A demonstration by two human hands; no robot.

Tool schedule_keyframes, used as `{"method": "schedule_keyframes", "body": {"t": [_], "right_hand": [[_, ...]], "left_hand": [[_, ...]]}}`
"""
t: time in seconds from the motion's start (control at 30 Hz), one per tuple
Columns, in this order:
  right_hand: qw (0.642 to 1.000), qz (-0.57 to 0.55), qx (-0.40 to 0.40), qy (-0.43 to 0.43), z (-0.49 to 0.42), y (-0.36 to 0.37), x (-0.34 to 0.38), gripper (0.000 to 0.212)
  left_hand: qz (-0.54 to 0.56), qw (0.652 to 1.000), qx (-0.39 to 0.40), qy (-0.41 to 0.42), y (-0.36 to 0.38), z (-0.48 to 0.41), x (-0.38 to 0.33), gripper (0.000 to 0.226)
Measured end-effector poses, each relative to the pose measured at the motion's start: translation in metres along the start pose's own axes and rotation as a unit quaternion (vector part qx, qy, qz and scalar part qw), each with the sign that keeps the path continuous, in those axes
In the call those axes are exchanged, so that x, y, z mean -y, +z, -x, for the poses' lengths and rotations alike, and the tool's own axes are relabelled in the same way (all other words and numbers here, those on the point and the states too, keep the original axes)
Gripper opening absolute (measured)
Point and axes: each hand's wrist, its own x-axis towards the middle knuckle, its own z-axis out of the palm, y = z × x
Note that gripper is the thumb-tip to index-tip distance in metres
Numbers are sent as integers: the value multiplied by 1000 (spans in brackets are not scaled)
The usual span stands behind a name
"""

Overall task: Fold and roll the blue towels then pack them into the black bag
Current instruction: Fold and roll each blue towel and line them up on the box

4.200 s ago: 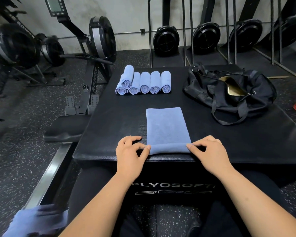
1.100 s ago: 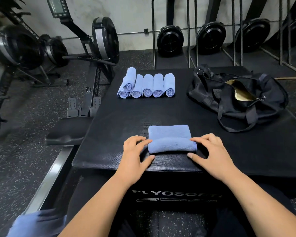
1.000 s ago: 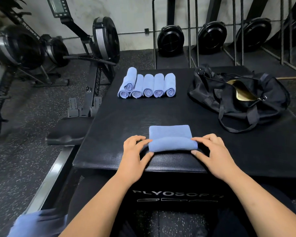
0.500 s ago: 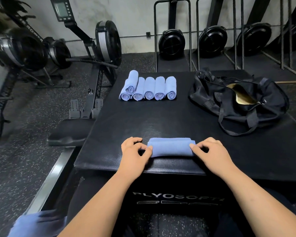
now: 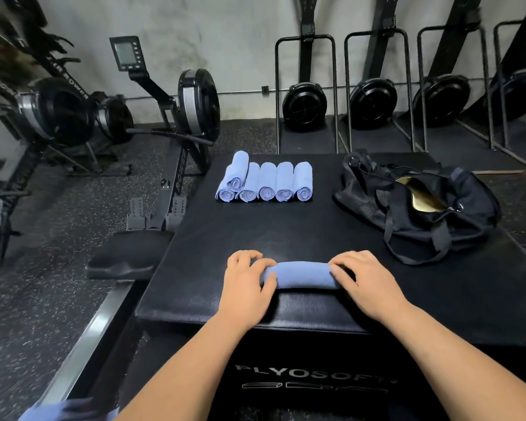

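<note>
A blue towel (image 5: 302, 275) lies fully rolled into a cylinder, crosswise near the front edge of the black plyo box (image 5: 286, 232). My left hand (image 5: 249, 284) grips its left end with curled fingers and thumb. My right hand (image 5: 368, 284) grips its right end the same way. Several rolled blue towels (image 5: 264, 183) sit in a row at the back of the box, one stacked on the leftmost. The black bag (image 5: 419, 205) lies at the right rear with its zip open, showing a gold lining.
Rowing machines (image 5: 176, 117) stand on the rubber floor to the left and along the back wall. A black padded seat (image 5: 125, 256) sits just left of the box. More blue towel cloth (image 5: 61, 411) shows at the bottom left.
The flat folded towel has been rolled away from me until no flat part is left. Both hands moved forward with the roll and stay at its ends.
</note>
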Motion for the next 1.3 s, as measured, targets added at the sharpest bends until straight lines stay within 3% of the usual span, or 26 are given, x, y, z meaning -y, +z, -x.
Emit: {"method": "schedule_keyframes", "body": {"t": [0.13,0.3,0.43,0.6,0.73,0.93,1.13,1.3], "right_hand": [[998,-16,47,50,-5,1,5,20],[995,-17,48,80,-3,9,19,26],[993,-42,33,109,5,18,43,31],[985,-101,23,141,14,34,65,32],[985,-107,34,133,18,42,74,32],[978,-153,77,117,21,35,83,33],[927,-332,68,160,6,18,97,38],[900,-399,106,139,-17,19,114,35]], "left_hand": [[4,998,22,-52,0,-1,-7,34],[-20,976,14,-216,-10,-12,-26,53],[88,942,71,-315,-4,-19,-32,72],[149,936,130,-291,1,-13,-34,80],[207,919,114,-316,-9,-14,-38,95],[301,895,89,-317,-25,-15,-46,91],[435,833,54,-337,-36,-27,-31,77],[468,812,35,-346,-47,-45,-21,68]]}}
